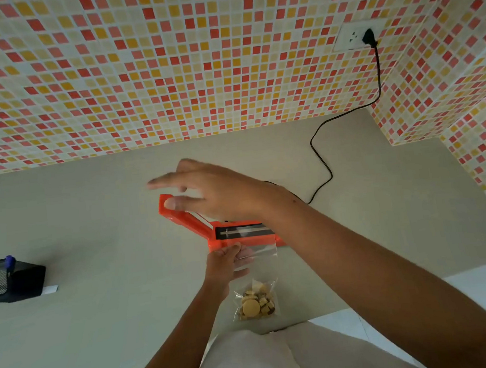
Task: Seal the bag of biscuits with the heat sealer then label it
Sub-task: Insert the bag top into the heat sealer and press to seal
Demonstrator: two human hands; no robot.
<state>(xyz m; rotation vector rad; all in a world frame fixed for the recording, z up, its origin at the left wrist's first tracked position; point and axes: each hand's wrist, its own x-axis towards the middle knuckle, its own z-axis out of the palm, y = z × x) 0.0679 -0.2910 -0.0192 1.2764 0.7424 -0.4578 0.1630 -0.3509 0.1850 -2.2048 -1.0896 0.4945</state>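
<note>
Head view: R hand reaches across to the left, fingers straight & spread, holding nothing, over the raised lid of the heat sealer; contact unclear (blur). L hand pinches bag near its top. Bag mouth lies on sealer strip, biscuits at near end. Pen holder at left.

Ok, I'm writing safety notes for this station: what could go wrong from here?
The left hand pinches the bag right at the heat sealer; its raised lid, under the open right hand, could catch those fingers when lowered. The bag is held on one side only, so its mouth may lie crooked and seal unevenly.
</note>
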